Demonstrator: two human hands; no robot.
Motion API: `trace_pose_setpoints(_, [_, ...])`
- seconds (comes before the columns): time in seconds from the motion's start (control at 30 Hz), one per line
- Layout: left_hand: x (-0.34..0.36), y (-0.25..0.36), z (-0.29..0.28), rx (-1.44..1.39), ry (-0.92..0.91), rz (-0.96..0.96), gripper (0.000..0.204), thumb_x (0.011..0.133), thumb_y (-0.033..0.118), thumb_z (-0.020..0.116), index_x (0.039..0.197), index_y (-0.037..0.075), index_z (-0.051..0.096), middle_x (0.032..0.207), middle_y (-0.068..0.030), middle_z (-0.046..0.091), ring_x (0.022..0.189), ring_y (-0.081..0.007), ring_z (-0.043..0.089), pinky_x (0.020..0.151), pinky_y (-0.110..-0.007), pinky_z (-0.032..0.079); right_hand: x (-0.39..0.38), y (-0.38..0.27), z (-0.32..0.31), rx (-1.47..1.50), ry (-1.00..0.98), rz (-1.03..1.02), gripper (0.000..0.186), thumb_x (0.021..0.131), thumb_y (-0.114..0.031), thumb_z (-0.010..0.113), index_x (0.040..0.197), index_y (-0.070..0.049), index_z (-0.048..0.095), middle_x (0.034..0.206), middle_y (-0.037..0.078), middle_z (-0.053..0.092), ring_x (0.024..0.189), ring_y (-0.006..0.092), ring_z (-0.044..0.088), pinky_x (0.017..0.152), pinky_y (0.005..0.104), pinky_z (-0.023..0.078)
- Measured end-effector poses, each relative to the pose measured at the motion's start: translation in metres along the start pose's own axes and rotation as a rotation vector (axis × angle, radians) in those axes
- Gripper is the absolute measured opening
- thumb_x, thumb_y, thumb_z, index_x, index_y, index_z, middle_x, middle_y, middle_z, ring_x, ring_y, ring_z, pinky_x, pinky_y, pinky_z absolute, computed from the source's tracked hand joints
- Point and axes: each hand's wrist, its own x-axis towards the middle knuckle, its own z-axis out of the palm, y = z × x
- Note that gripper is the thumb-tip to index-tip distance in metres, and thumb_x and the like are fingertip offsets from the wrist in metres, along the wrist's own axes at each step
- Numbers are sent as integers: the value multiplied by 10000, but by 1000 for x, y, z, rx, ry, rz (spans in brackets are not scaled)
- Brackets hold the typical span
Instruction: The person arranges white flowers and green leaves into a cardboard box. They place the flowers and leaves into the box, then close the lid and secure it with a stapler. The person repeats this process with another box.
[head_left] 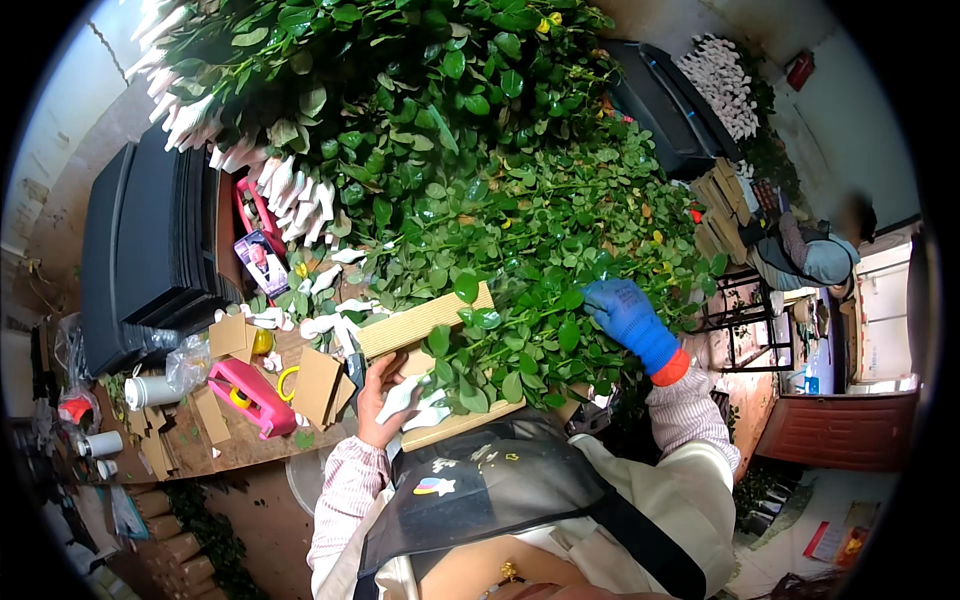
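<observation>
Evidently, left fingers point(375, 388) clamp corrugated cardboard point(425, 320) cradling leafy stems point(480, 362); blue-gloved right fingers point(604, 297) touch foliage point(566, 335), their spread unclear.

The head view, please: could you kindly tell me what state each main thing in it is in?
Leafy stems, heaped, some lying in the cardboard
Cardboard, sides raised, open between them
Left hand, bare, against the cardboard, grip partly hidden
Right hand, blue-gloved, among the stems, grip hidden
Pink tape dispenser, set down
Plastic bag, crumpled
Apron, worn
</observation>
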Motion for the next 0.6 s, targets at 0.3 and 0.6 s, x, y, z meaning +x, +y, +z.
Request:
trace_pose_setpoints(0.3, [7,37,-4,270,-61,52,540,845,35,831,1350,72,645,1352,-156,651,1149,-265,691,935,-359,593,-2,-11,29,-361,-173,236,135,913,-217,683,1023,-183,755,1019,63,716,954,298,702,855,464,547])
trace_pose_setpoints(0.6, [10,49,-3,387,-92,99,473,889,76,797,1344,81,669,1372,-163,608,1115,-303,687,871,-369,600,58,88,-3,487,-571,233,436,931,-300,675,1343,-155,681,1247,178,722,1155,325,695,1034,433,529])
